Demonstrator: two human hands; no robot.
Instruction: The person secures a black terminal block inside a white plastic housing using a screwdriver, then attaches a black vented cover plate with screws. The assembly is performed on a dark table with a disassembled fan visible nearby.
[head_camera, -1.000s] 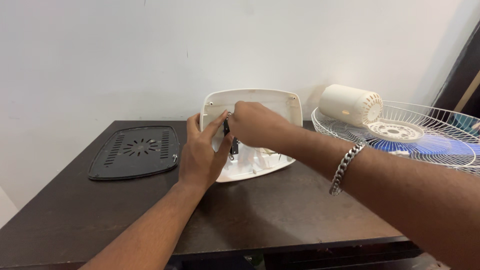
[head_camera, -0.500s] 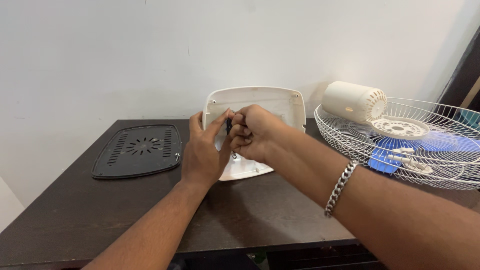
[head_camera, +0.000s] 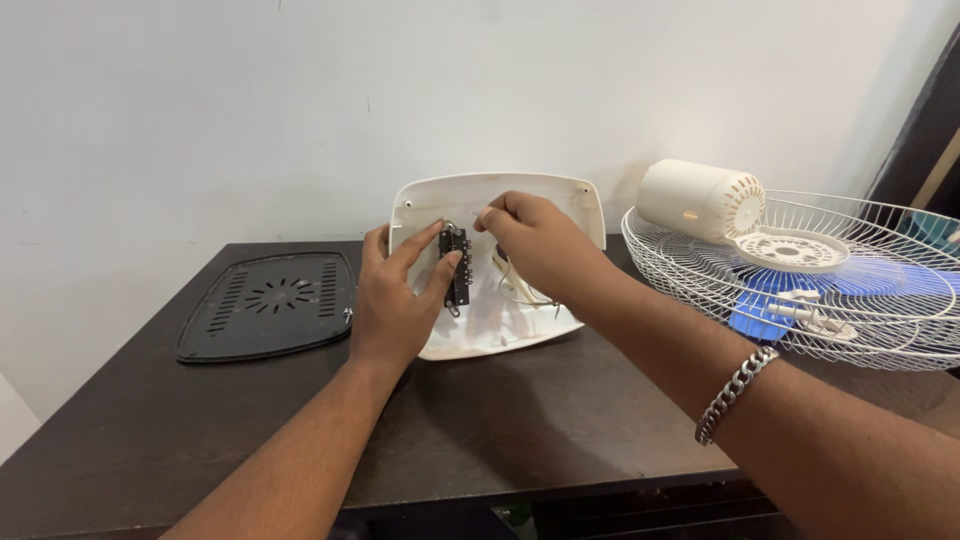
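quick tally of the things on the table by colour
white: 3 - base shell, motor cover, wire guard
black: 2 - vent plate, switch block
blue: 1 - fan blade
total: 6

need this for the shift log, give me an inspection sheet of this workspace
surface: dark wooden table, against a white wall
job's things: white fan base shell tilted up; small black switch block inside it
clutter: black vented base plate at left; wire fan guard with blue blades and white motor housing at right
grips: left hand on the switch block; right hand pinching at the shell's top
cables: thin wires inside the shell
surroundings: nothing seen
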